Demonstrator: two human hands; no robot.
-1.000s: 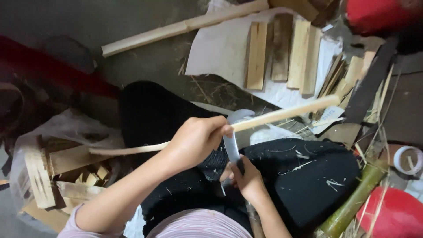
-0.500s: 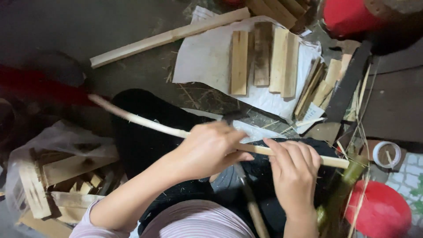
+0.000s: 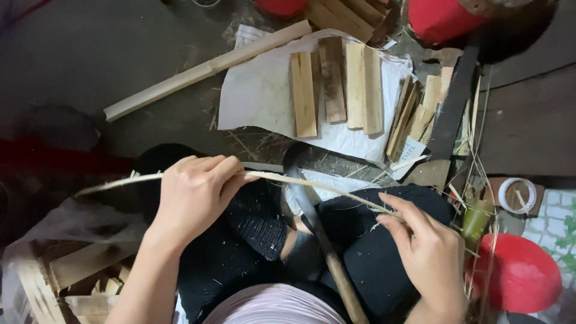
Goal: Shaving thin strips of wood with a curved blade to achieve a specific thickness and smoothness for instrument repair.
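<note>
Dark workshop floor fills the frame; four flat wood slats [image 3: 336, 84] lie on one white sheet [image 3: 258, 96] at upper centre. Mid-frame, left hand [image 3: 192, 195] grips one thin bamboo strip [image 3: 312, 185]; right hand [image 3: 429, 255] pinches its other end. One knife [image 3: 315, 225] rests across the lap.

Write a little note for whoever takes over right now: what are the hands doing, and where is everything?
Left hand: pinching the thin bamboo strip near its middle.
Right hand: fingertips on the strip's other end, over the lap.
Knife: lying loose across the lap, held by neither hand.
Done: cut wooden slats lie on the white sheet.
Left: the strip is not laid down yet.
</note>
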